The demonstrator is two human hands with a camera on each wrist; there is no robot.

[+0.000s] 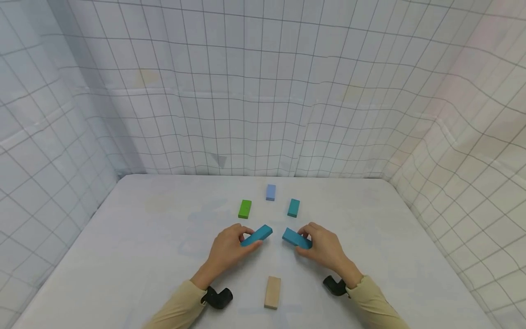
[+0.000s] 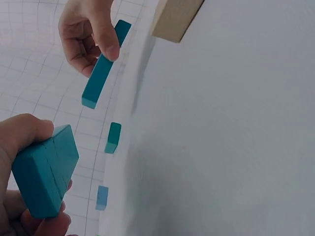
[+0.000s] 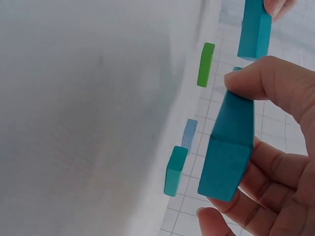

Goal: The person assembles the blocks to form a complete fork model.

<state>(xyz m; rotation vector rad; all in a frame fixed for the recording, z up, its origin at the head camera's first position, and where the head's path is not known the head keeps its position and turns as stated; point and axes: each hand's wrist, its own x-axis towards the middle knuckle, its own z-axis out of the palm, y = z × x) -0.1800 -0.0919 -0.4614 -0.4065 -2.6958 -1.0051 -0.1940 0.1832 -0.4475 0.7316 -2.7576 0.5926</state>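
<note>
My left hand [image 1: 231,246] pinches a blue block [image 1: 258,235] between thumb and fingers, its far end angled up to the right. In the left wrist view that blue block [image 2: 49,169] fills the grasp, with thin lines across one face. Opposite it, my right hand [image 1: 324,245] grips another blue block [image 1: 297,238], tilted toward the left. The right wrist view shows this block [image 3: 228,152] with the thumb on one side and fingers on the other. A small gap separates the two held blocks.
Beyond the hands lie a green block [image 1: 244,209], a light blue block [image 1: 270,192] and a teal block [image 1: 293,208] on the white table [image 1: 144,256]. A bare wooden block [image 1: 272,292] lies between the forearms. Grid-patterned white curtains [image 1: 263,91] surround the table.
</note>
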